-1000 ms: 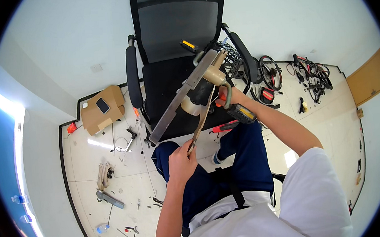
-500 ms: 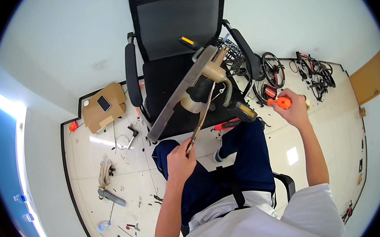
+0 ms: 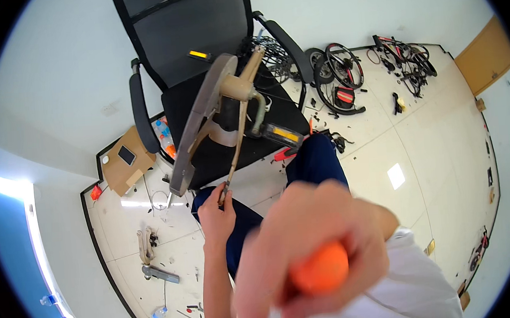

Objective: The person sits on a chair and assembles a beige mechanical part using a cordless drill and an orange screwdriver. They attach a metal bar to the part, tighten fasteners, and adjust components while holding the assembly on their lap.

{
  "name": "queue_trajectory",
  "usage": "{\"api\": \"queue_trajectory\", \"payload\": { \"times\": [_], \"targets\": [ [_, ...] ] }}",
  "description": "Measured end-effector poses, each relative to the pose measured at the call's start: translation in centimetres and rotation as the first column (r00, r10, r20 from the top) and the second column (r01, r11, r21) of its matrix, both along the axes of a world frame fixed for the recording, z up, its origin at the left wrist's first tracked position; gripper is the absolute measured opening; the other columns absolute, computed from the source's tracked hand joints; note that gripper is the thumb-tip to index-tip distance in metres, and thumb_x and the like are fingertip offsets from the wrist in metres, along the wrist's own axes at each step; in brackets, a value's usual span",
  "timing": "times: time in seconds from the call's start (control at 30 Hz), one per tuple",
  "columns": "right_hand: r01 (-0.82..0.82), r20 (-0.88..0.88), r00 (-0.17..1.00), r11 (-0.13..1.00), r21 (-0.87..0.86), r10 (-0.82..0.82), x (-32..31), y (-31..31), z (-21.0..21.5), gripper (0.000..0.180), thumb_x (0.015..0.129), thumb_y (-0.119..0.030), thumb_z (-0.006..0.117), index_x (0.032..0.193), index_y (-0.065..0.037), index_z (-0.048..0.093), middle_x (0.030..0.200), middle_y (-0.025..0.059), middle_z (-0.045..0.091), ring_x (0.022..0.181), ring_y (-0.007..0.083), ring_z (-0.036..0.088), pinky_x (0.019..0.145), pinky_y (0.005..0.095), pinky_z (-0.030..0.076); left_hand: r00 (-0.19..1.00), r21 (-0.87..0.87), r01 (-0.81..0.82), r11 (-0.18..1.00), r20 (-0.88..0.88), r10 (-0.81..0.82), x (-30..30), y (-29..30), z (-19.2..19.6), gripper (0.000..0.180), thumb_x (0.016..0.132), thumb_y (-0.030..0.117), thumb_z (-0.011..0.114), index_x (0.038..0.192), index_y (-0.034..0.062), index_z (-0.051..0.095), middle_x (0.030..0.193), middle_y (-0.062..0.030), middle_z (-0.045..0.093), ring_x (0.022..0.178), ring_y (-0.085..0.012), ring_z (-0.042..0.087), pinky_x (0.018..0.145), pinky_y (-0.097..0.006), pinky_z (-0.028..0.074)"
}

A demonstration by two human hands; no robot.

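Note:
A beige bicycle frame section [image 3: 237, 88] rests on the black office chair [image 3: 249, 153] in front of me, with its long grey chain guard [image 3: 196, 122] tilted along its left side. Two pedals with yellow reflectors stick out, a near pedal [image 3: 283, 135] and a far pedal [image 3: 199, 55]. My left hand [image 3: 216, 215] is closed round the lower end of a thin frame tube. Close to the camera and blurred, my right hand [image 3: 335, 212] wraps round an orange tool handle [image 3: 322, 268]; the rest of that tool is hidden.
Bicycle wheels [image 3: 343, 67] and a dark bike frame [image 3: 408, 65] lie by the back wall at right. Left on the floor are a cardboard piece [image 3: 114, 175] with a phone [image 3: 126, 155], beige metal parts [image 3: 147, 243] and plastic bottles [image 3: 159, 313]. Small scraps are scattered about.
My right hand has swung from the far right in toward the camera, still holding the orange handle. The view has shifted, so chair and frame sit further left. My left hand keeps its hold.

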State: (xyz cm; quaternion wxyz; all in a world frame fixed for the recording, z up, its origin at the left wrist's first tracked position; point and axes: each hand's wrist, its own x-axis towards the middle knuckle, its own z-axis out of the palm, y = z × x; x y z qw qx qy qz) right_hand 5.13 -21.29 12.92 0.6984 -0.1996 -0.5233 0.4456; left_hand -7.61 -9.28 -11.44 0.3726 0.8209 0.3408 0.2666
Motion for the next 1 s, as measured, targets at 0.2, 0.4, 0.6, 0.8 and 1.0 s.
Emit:
{"api": "queue_trajectory", "payload": {
  "times": [0.2,0.4,0.6,0.8,1.0],
  "targets": [
    [-0.293,-0.363,0.813,0.858,0.421,0.456,-5.0,1.3,-0.3,0.031,0.066,0.002,0.061,0.095,0.009,0.069,0.079,0.0109,0.07,0.049,0.0119,0.049,0.047,0.0237,0.04,1.0,-0.047,0.003,0.999,-0.004,-0.003,0.6,-0.2,0.4,0.023,0.092,0.015,0.068,0.11,0.0011,0.07,0.08,-0.016,0.07,0.062,-0.0208,0.062,0.062,-0.031,0.05],
    [-0.521,-0.54,0.6,0.8,0.297,0.59,-6.1,-1.6,-0.1,0.04,0.061,0.002,0.059,0.099,0.011,0.067,0.075,0.0107,0.066,0.048,0.0125,0.049,0.045,0.024,0.04,1.0,-0.023,0.012,1.0,-0.001,-0.012,0.5,-0.4,0.8,0.023,0.092,0.012,0.067,0.111,0.0008,0.07,0.082,-0.0169,0.071,0.066,-0.0269,0.068,0.062,-0.032,0.051],
    [-0.589,-0.201,0.73,0.751,0.299,0.653,-1.7,0.2,1.3,0.023,0.068,-0.004,0.062,0.088,0.008,0.064,0.069,0.0119,0.062,0.047,0.0222,0.049,0.043,0.0283,0.036,1.0,-0.048,0.002,0.999,0.011,-0.001,0.4,-0.3,0.5,0.023,0.091,0.012,0.067,0.111,0.0008,0.07,0.082,-0.018,0.07,0.068,-0.0289,0.068,0.064,-0.033,0.052],
    [-0.259,-0.292,0.929,0.963,-0.072,0.228,4.4,-0.6,-3.2,0.029,0.064,-0.011,0.061,0.089,0.003,0.057,0.074,0.0097,0.058,0.054,0.0156,0.053,0.048,0.0268,0.039,0.999,0.032,0.031,0.999,0.041,-0.032,0.4,-0.2,0.8,0.024,0.089,0.011,0.068,0.111,0.0021,0.07,0.084,-0.0195,0.07,0.074,-0.0331,0.069,0.066,-0.037,0.053],
    [0.195,-0.16,0.928,0.805,-0.561,-0.336,7.7,-2.9,-6.2,0.026,0.065,-0.012,0.052,0.087,0.002,0.049,0.072,0.0123,0.051,0.054,0.0174,0.045,0.05,0.0294,0.039,0.996,-0.003,0.019,1.0,0.092,-0.019,0.1,-0.2,0.1,0.024,0.087,0.011,0.07,0.109,0.0032,0.07,0.077,-0.0174,0.068,0.067,-0.0326,0.067,0.061,-0.038,0.052]
  ]
}}
